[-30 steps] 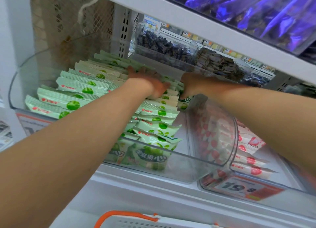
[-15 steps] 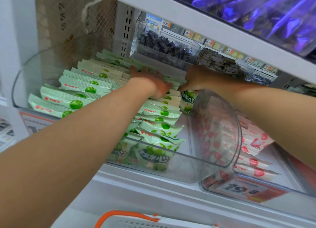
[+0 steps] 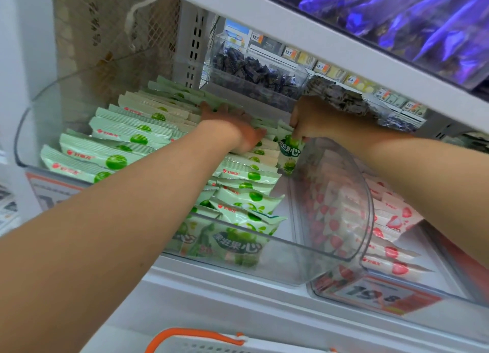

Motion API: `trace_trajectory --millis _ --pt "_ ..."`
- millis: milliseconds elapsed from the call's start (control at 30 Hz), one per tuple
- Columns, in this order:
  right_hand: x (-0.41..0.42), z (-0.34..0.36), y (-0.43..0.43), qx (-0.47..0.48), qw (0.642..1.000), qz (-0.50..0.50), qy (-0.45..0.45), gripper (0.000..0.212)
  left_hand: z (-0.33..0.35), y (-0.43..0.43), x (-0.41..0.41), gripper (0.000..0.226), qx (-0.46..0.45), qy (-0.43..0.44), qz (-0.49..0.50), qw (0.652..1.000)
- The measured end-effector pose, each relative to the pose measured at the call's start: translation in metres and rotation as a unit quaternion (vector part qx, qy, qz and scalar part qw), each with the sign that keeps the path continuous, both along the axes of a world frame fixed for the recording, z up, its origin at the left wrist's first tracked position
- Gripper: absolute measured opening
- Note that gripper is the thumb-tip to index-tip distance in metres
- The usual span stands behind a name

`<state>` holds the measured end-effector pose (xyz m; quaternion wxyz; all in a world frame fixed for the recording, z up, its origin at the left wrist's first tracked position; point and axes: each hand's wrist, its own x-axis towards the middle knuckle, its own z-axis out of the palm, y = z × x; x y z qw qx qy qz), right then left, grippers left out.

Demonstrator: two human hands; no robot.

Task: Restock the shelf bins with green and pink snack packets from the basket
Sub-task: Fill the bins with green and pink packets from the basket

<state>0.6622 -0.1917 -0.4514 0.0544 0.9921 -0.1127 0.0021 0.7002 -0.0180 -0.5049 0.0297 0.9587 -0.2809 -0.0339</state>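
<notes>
Head view, frame centre: pressing green packets (image 3: 127, 138) back with flat left hand (image 3: 232, 130); pinching one newly raised upright packet (image 3: 289, 151) with right hand (image 3: 309, 122), ready for slotting in.

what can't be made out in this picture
Head view:
- basket: cut off by the bottom edge, contents unseen.
- left hand fingertips: tucked into green packets.
- right hand grip on the upright packet: fingers hidden under the hand.
- far price tags: too small to read.

Basket (image 3: 211, 346) cut by bottom edge; right hand (image 3: 309, 119) fingertips hidden behind green packet (image 3: 289, 154).
</notes>
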Motion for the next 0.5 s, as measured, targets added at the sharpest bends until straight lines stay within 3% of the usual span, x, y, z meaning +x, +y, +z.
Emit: trace_trajectory --millis 67,167,267,367,500 --pt "0.0 -0.009 0.001 -0.033 0.999 0.009 -0.031 0.027 0.0 0.0 -0.001 0.073 0.002 -0.001 0.002 1.0" --pt "0.001 -0.005 0.003 -0.026 1.0 0.005 -0.003 0.007 0.002 0.001 -0.003 0.072 0.002 0.001 0.0 1.0" --pt "0.006 0.007 -0.002 0.016 0.999 -0.01 0.034 0.011 0.003 0.001 -0.004 0.072 0.004 0.001 0.0 1.0" --pt "0.004 -0.001 -0.004 -0.047 0.998 0.022 -0.029 0.006 0.003 0.001 -0.004 0.073 0.003 0.004 0.0 1.0" --pt "-0.003 -0.01 -0.002 -0.098 0.989 0.043 -0.103 0.02 0.003 0.002 -0.004 0.073 0.002 0.004 -0.001 1.0"
